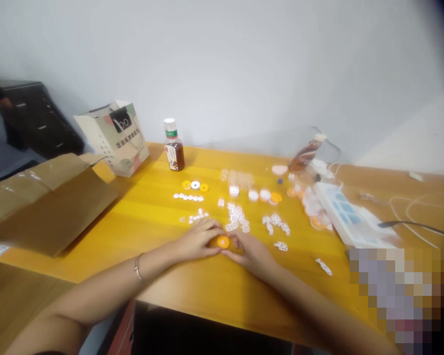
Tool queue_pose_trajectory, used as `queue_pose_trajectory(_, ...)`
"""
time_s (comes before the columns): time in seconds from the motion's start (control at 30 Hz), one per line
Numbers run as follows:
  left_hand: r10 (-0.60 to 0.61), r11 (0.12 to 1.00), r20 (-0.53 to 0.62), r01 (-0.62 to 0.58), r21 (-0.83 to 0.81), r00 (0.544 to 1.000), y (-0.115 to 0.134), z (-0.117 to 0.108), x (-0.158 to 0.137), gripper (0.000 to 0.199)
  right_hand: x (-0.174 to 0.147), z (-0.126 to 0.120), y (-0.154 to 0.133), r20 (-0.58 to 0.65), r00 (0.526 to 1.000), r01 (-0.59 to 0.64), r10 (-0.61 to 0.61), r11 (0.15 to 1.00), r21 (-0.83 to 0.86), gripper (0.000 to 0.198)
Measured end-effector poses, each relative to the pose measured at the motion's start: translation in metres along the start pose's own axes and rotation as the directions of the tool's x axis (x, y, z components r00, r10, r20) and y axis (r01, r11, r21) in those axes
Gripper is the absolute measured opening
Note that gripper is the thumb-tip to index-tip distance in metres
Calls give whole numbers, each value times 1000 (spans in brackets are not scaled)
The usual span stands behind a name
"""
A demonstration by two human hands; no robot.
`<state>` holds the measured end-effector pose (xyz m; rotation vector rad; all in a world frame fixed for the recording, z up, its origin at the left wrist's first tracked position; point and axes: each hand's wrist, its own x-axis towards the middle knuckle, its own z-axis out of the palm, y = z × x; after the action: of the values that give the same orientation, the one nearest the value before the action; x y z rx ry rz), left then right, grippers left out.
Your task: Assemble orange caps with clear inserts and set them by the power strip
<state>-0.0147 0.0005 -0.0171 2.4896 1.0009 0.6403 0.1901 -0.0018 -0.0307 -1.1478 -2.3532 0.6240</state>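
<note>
Between my fingertips sits a small round orange piece (223, 241) with a pale centre. My left hand (200, 240) grips it from the left, thumb and fingers curled round its edge. From the other side my right hand (249, 250) pinches it, fingers bent. Just beyond the hands lie white gear-like plastic parts (237, 217) in a loose pile. Small white round pieces (199, 215) are scattered beyond my left hand. To the right of my right hand rests a white part with a wheel shape (280, 246).
Orange and white discs (195, 185), a row of small white pieces (188, 197) and clear cups (240, 178) lie farther back. A bottle (174, 148) and paper bag (118, 138) stand behind. A cardboard-brown bag (52, 202) is left; a white-blue box (342, 209) and cables are right.
</note>
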Motion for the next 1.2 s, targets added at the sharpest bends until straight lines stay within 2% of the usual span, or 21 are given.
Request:
queue_pose_trajectory(0.13, 21, 1000, -8, -21, -15, 1000, 3, -2, -1, 40, 1, 3, 1, -11, 1000, -17, 18, 998, 54, 28)
queue_pose_trajectory(0.27, 25, 1000, -11, -25, 17, 1000, -1, -18, -2, 37, 0, -1, 1, 29, 998, -67, 63, 986, 150, 26)
queue_pose_trajectory(0.47, -185, 955, -92, 201, 217, 978, -39, -57, -7, 18, 2, -7, 0, 96, 986, -155, 133, 949, 274, 15)
queue_pose_trajectory(0.57, -272, 914, -66, 279, 294, 960, -58, -72, -15, 15, 3, -10, -2, 115, 984, -167, 138, 941, 294, 13)
queue_pose_trajectory(0.67, -329, 907, 11, 312, 282, 944, -68, -82, -20, 15, 4, -12, -2, 117, 984, -163, 134, 942, 292, 12)
queue_pose_trajectory(0.83, -301, 946, 138, 277, 171, 943, -69, -82, -20, 13, 3, -14, -2, 114, 987, -141, 113, 947, 288, 13)
queue_pose_trajectory(1.2, -375, 919, 127, 351, 179, 918, -67, -74, -18, 13, 3, -14, -2, 123, 986, -143, 112, 947, 287, 14)
